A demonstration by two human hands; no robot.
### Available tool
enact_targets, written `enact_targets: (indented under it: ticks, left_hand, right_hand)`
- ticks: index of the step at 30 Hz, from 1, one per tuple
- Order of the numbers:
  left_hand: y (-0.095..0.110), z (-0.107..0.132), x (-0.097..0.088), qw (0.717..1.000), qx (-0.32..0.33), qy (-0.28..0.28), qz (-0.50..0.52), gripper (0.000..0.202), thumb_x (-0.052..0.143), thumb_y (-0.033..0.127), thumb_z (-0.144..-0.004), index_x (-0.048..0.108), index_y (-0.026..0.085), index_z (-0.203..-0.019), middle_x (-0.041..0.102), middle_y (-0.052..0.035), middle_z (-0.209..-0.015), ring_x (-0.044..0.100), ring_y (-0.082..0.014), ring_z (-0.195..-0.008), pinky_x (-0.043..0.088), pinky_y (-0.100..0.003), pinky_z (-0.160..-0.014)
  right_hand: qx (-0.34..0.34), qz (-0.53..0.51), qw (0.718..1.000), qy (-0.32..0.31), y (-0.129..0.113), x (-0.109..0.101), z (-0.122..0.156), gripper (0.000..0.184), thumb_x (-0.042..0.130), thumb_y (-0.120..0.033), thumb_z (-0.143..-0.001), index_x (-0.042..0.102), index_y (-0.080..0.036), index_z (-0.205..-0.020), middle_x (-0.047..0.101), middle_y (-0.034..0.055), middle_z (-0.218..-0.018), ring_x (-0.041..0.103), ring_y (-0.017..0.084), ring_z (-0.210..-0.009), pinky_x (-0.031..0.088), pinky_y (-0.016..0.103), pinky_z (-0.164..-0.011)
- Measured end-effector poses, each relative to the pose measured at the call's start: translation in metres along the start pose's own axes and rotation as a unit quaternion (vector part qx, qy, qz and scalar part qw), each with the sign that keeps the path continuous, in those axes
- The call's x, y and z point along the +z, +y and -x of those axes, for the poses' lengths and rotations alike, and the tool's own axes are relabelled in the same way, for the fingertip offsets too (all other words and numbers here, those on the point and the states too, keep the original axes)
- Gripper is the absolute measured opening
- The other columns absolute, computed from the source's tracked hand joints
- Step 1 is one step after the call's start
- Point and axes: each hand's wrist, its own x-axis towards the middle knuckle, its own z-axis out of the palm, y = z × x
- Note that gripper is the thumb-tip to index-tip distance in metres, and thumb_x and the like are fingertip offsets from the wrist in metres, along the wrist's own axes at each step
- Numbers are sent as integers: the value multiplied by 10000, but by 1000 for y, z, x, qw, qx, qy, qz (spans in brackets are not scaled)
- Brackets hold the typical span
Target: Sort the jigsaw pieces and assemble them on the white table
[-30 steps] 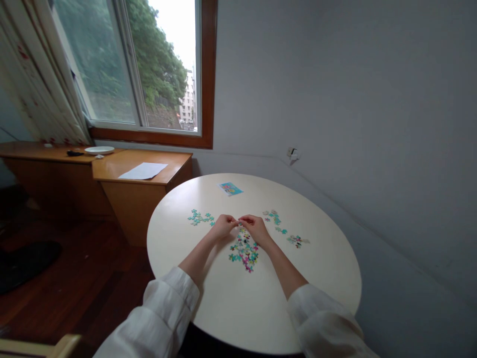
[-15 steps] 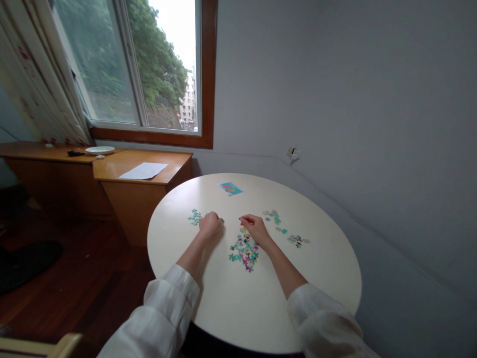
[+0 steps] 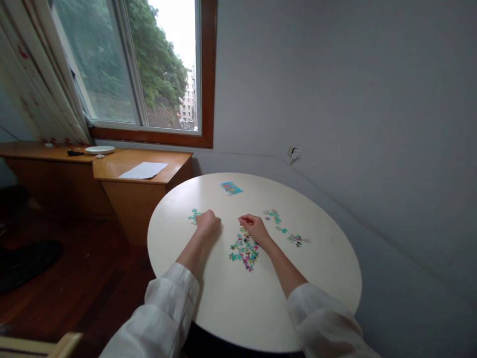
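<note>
I sit at a round cream table with jigsaw pieces spread on it. My left hand lies on the teal cluster of pieces at the left, fingers curled over it, and what they grip is hidden. My right hand rests above the multicoloured pile of pieces in the middle, fingertips pinched together on something too small to name. Further right lie two smaller groups of pieces, one near the hand and one beyond it. A small picture card lies at the table's far side.
A wooden sideboard stands left of the table under the window, with a sheet of paper and a white plate on it. A grey wall runs close behind and to the right. A chair back shows at bottom left.
My hands were pinched together over the middle pile. The left hand has since moved left onto the teal cluster; the right hand has stayed in place.
</note>
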Motion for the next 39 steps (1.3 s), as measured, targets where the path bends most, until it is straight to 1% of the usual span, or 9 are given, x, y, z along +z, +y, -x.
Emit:
enact_targets:
  ticks: [6, 16, 24, 28, 30, 32, 35, 37, 39]
  left_hand:
    - [0, -1, -2, 997, -14, 3, 77, 336, 647, 173, -588, 361, 174, -410, 590, -108, -605, 482, -360, -1052, 209, -467, -944]
    - [-1, 0, -5, 1000, 2, 6, 4, 332, 661, 221, -595, 378, 168, -429, 627, -148, -707, 511, -366, -1011, 227, -468, -924]
    - [-2, 1, -8, 997, 4, 0, -75, 254, 645, 322, -637, 513, 146, -511, 652, -168, -763, 567, -352, -906, 298, -434, -844]
    - [-2, 3, -9, 989, 12, 20, -143, 204, 589, 328, -693, 594, 138, -619, 662, -176, -795, 586, -320, -858, 309, -396, -808]
    - [-2, 3, -8, 989, 24, 47, -137, 204, 569, 324, -710, 598, 142, -624, 662, -159, -757, 590, -294, -825, 312, -376, -791]
    - [-1, 1, -6, 992, 36, 82, -84, 222, 545, 325, -727, 577, 152, -591, 649, -120, -685, 587, -254, -765, 323, -346, -752]
    - [2, -4, -1, 989, 33, 113, 88, 296, 513, 309, -744, 483, 167, -487, 540, -31, -502, 530, -168, -585, 327, -271, -609]
    - [6, -7, 3, 965, 15, 111, 236, 325, 503, 279, -743, 421, 171, -447, 421, 19, -415, 441, -116, -470, 293, -236, -516]
    - [10, -7, 5, 918, -22, 85, 386, 307, 494, 237, -739, 408, 169, -453, 355, 47, -393, 355, -80, -400, 269, -220, -465]
  right_hand:
    - [5, -1, 1000, -2, -1, 0, 0, 232, 582, -362, -670, 644, -143, -715, 648, 49, -653, 577, 151, -602, 452, 272, -579]
    - [3, 4, 1000, -10, -3, 1, 2, 246, 584, -377, -675, 637, -141, -721, 642, 46, -664, 565, 144, -610, 443, 264, -576]
    - [0, 10, 1000, -11, -2, 0, 2, 241, 577, -366, -681, 638, -137, -724, 642, 48, -667, 564, 144, -622, 436, 258, -576]
    - [0, 13, 1000, -11, -2, 0, 2, 230, 570, -361, -681, 637, -143, -713, 639, 41, -651, 561, 142, -608, 434, 257, -573]
    - [2, 14, 1000, -7, -2, 1, 1, 222, 564, -356, -682, 635, -147, -708, 636, 39, -644, 558, 142, -600, 432, 260, -570]
    - [1, 17, 1000, -2, -2, 0, 1, 214, 556, -351, -686, 631, -151, -696, 632, 35, -635, 556, 143, -592, 432, 262, -568]
    - [-4, 19, 1000, 4, -2, -1, 1, 208, 549, -348, -693, 624, -154, -681, 627, 34, -628, 557, 145, -593, 432, 265, -571]
    - [-4, 20, 1000, 5, -3, -2, 2, 209, 545, -347, -696, 621, -153, -681, 626, 35, -629, 560, 146, -597, 432, 265, -574]
    - [-2, 23, 1000, 5, -3, -3, 2, 210, 543, -348, -698, 620, -153, -684, 625, 34, -626, 562, 147, -597, 432, 265, -573]
